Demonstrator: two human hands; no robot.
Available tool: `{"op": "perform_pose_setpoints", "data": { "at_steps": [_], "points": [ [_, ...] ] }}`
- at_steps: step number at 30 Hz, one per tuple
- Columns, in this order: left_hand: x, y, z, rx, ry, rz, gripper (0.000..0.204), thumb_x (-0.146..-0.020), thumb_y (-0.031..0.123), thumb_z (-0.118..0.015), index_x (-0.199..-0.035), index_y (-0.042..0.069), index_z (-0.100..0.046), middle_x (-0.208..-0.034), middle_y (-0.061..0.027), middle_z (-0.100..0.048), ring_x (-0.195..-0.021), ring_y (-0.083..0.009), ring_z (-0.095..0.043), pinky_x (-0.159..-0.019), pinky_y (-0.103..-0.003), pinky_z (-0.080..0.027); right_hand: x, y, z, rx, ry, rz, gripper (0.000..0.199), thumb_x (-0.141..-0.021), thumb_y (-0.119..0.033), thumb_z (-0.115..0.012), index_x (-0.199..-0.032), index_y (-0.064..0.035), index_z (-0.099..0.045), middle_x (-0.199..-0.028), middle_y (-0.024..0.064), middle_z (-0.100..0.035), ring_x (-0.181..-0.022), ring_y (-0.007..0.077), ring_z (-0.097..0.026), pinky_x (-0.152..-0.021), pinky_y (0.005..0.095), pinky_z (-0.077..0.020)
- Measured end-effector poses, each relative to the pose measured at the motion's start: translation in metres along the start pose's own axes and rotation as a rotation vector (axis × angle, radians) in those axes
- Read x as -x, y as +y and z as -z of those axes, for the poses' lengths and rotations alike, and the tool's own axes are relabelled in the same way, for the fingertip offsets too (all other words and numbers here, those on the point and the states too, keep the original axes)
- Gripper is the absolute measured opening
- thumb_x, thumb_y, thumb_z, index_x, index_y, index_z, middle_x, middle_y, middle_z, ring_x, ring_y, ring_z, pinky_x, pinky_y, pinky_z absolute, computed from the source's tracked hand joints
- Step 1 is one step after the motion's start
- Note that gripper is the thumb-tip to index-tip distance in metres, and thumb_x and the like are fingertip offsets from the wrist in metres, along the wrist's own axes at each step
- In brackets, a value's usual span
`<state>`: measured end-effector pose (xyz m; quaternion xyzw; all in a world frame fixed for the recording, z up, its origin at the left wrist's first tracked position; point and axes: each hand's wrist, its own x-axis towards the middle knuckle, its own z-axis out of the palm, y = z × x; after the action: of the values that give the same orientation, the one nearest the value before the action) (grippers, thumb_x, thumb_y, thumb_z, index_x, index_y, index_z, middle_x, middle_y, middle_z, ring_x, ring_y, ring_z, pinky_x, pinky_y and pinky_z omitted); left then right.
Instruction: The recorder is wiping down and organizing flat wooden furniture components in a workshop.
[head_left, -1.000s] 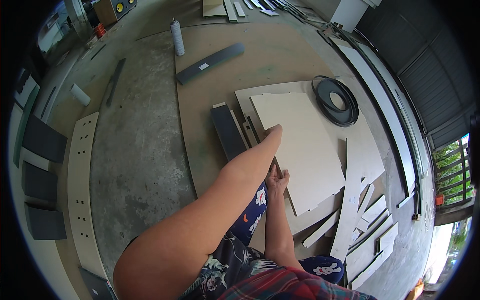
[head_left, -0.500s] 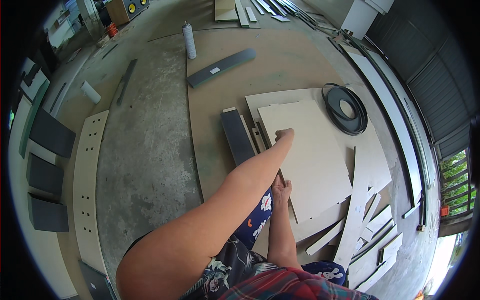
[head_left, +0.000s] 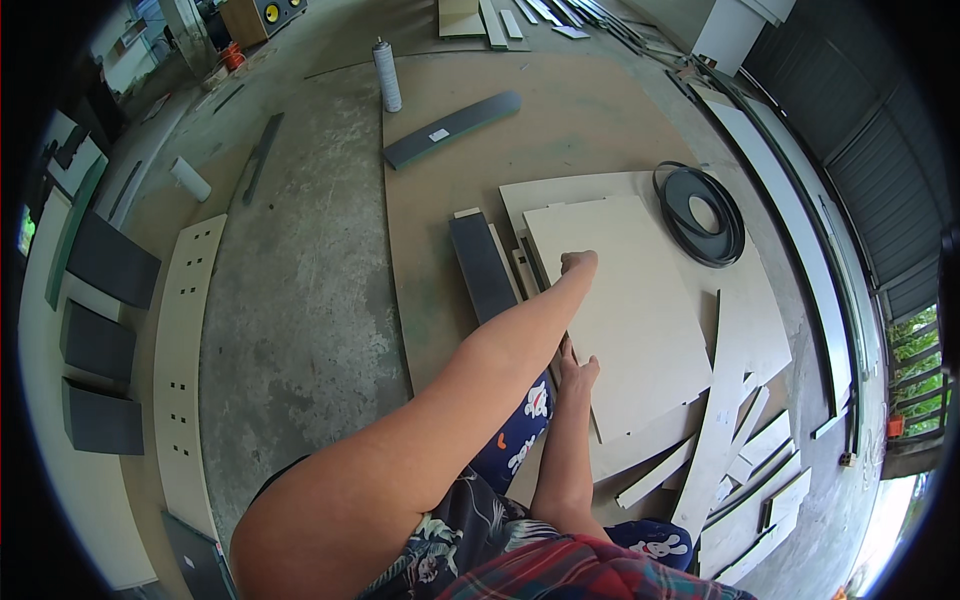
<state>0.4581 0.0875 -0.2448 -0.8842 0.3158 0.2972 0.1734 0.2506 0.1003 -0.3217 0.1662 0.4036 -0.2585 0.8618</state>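
Pale square board [head_left: 630, 300] lies flat on the brown floor sheet [head_left: 560, 120], on top of a larger pale panel, toward that sheet's right edge and just left of a black coil of edging strip [head_left: 700, 215]. The left hand [head_left: 578, 264] reaches out over the board's near-left corner; its fingers are curled in toward the palm and it rests on the board's left edge, though whether they grip the edge or only press on it cannot be told. The right hand [head_left: 578, 372] sits lower along the same left edge, fingers [head_left: 590, 366] loosely together and laid on the board's lower-left corner, flat rather than pinching.

A dark narrow plank [head_left: 482, 265] lies just beside the board's left edge, with thin pale strips between them. A long dark curved strip [head_left: 452, 128] and an upright spray can [head_left: 386, 75] stand near the sheet's far edge, well apart from the hands. Offcuts [head_left: 760, 480] crowd the sheet's near-right corner.

Against half a second ago, the left hand keeps the same spot on the board's edge and the right hand stays just below it; the board has not shifted on the panel beneath.
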Motion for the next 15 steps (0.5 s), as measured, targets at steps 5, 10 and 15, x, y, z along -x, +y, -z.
{"op": "perform_pose_setpoints", "data": {
  "at_steps": [5,10,15],
  "points": [
    [0.014,-0.013,0.007,0.019,0.007,0.017,0.006,-0.080,0.010,-0.059,-0.083,0.010,-0.064,-0.075,0.0002,-0.060,-0.070,-0.0133,-0.058,-0.060,-0.027,-0.048,0.039,0.015,-0.034,-0.043,0.097,0.034,0.057,-0.089,-0.030,-0.042,-0.136,-0.0035,-0.028,-0.140,0.0169,-0.032,-0.129,0.0345,-0.034,-0.105,0.0553,-0.0326],
    [0.003,0.099,0.028,0.004,0.106,-0.234,0.009,-0.083,0.010,-0.055,-0.089,0.010,-0.061,-0.079,-0.0021,-0.060,-0.069,-0.0149,-0.055,-0.061,-0.028,-0.048,0.033,-0.077,-0.039,-0.066,0.067,0.374,0.061,-0.083,-0.031,-0.046,-0.137,-0.0075,-0.028,-0.142,0.0150,-0.029,-0.128,0.0332,-0.034,-0.105,0.0580,-0.0298],
    [-0.109,-0.039,-0.039,-0.160,-0.339,0.185,0.011,-0.069,0.025,-0.070,-0.071,0.019,-0.062,-0.065,0.0058,-0.055,-0.065,-0.0109,-0.052,-0.058,-0.033,-0.034,0.059,0.042,-0.031,-0.078,0.178,0.046,0.061,-0.080,-0.030,-0.048,-0.135,-0.0095,-0.032,-0.140,0.0126,-0.032,-0.128,0.0326,-0.034,-0.105,0.0589,-0.0274]
  ]
}}
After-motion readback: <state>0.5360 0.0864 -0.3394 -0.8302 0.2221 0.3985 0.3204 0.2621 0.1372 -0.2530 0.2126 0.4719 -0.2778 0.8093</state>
